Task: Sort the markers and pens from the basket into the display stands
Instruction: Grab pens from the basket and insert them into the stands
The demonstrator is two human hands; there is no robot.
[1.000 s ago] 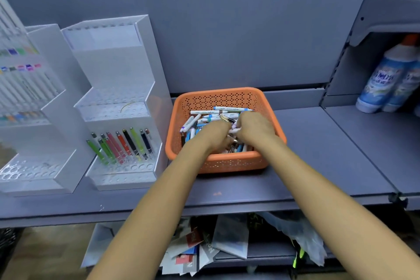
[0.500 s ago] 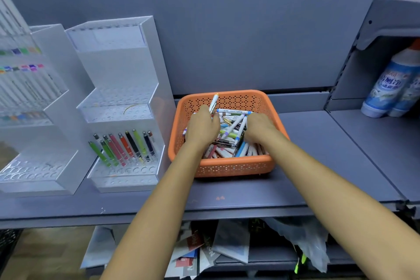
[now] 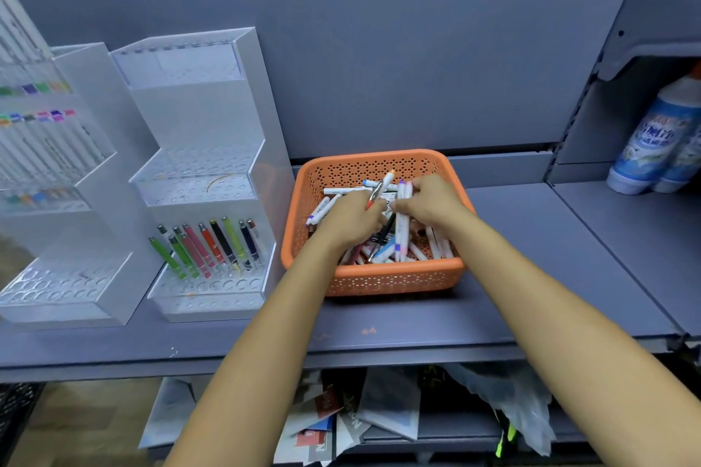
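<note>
Right under the fingers an orange basket [image 3: 379, 279] is sitting on a grey metal shelf [image 3: 531, 258], holding a loose pile of markers and pens [image 3: 428, 246]. Just beside its left wall a clear tiered stand [image 3: 197, 163] is standing with a row of coloured pens [image 3: 212, 243] leaning in its lowest tier. A second stand [image 3: 57, 208] further left is carrying rows of white markers with coloured caps [image 3: 41, 148]. A grey back panel [image 3: 417, 49] is rising behind everything, blue-and-white bottles [image 3: 652, 140] are standing in the bay to the right, and papers and plastic bags [image 3: 379, 413] are lying on the shelf below.

The fingers of the left hand [image 3: 352, 218] are curling inward and pinching a slim pen [image 3: 379, 189], which is pointing up and away over the pile, its red tip down by the knuckles. The right hand [image 3: 432, 201] is gripping two white markers [image 3: 402, 233], thumb and fingers wrapping round their upper parts; they are standing nearly upright, their lower ends reaching down among the pile.

Both hands are hovering close together over the middle of the basket, backs turned up. The bare forearms are reaching forward from the bottom edge and converging on the basket
</note>
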